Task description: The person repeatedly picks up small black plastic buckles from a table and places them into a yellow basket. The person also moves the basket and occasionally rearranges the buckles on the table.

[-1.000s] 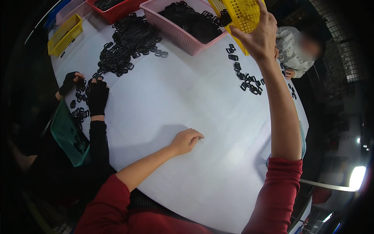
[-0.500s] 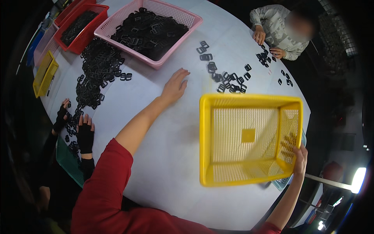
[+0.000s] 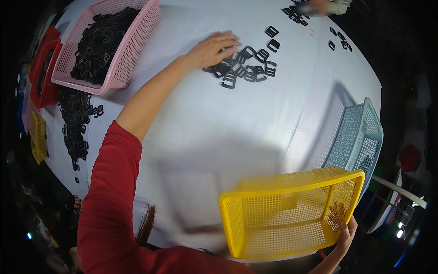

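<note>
Your left hand (image 3: 213,47) lies spread, fingers on the black buckles (image 3: 248,66) scattered across the white bench (image 3: 191,137); your right hand (image 3: 345,233) grips the yellow basket (image 3: 287,214) by its lower right rim, at the bench's near edge.

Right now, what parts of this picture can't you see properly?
All in the head view:
- Right hand: only fingers show at the yellow basket's corner; its wall hides the rest.
- Left hand: its palm covers some black plastic buckles, so whether it grips any is hidden.
- Pink basket: top edge cuts it off.
- Red basket: the pink one and dark rim hide it.
- Buckles: too small for detail.
</note>
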`<state>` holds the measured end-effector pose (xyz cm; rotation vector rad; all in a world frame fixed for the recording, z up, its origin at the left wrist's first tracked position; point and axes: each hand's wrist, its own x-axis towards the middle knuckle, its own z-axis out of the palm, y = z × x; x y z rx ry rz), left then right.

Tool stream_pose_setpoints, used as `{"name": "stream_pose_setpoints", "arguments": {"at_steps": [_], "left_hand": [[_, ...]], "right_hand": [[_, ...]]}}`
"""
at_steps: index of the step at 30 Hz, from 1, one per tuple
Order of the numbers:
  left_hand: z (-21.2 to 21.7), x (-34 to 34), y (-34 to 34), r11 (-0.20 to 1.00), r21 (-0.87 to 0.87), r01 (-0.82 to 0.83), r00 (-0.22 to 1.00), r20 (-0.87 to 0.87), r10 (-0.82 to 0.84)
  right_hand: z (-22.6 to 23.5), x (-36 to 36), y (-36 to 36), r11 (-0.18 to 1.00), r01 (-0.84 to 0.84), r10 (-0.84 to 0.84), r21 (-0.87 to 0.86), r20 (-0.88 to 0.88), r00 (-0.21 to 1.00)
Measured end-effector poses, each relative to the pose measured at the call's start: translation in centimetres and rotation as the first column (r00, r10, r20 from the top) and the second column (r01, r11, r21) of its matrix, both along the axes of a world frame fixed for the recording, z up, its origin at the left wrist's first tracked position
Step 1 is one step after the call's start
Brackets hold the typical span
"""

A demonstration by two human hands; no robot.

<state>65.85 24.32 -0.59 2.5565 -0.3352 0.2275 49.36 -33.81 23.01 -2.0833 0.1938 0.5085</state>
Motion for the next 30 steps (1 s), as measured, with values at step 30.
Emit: {"name": "stream_pose_setpoints", "arguments": {"at_steps": [30], "left_hand": [[1.5,-9.9,-18.0,0.691,-0.499,0.523,0.805,0.021,-0.593]], "right_hand": [[0.2,8.8,17.8,0.615,-0.604,0.767,-0.506,0.208,0.607]]}}
